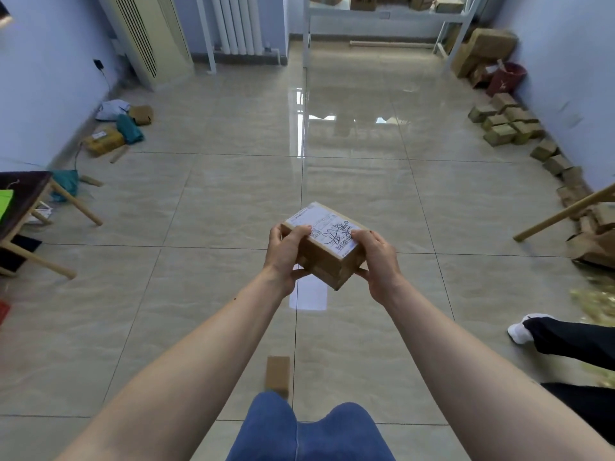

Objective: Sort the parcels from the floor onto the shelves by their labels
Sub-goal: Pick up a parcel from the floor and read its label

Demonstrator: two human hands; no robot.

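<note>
Both hands grip one small cardboard parcel point(327, 251) held out in mid-air above the tiled floor point(199, 201): the left hand point(283, 257) curls round its end at nine o'clock, the right hand point(376, 261) round its end at three o'clock. Its white label point(324, 229) faces up, with handwriting across it. A second small box point(278, 374) lies on the floor at six o'clock, near the knees. White shelves point(382, 15) holding boxes stand at twelve o'clock, and stacked parcels point(506, 123) line the wall at two o'clock.
</note>
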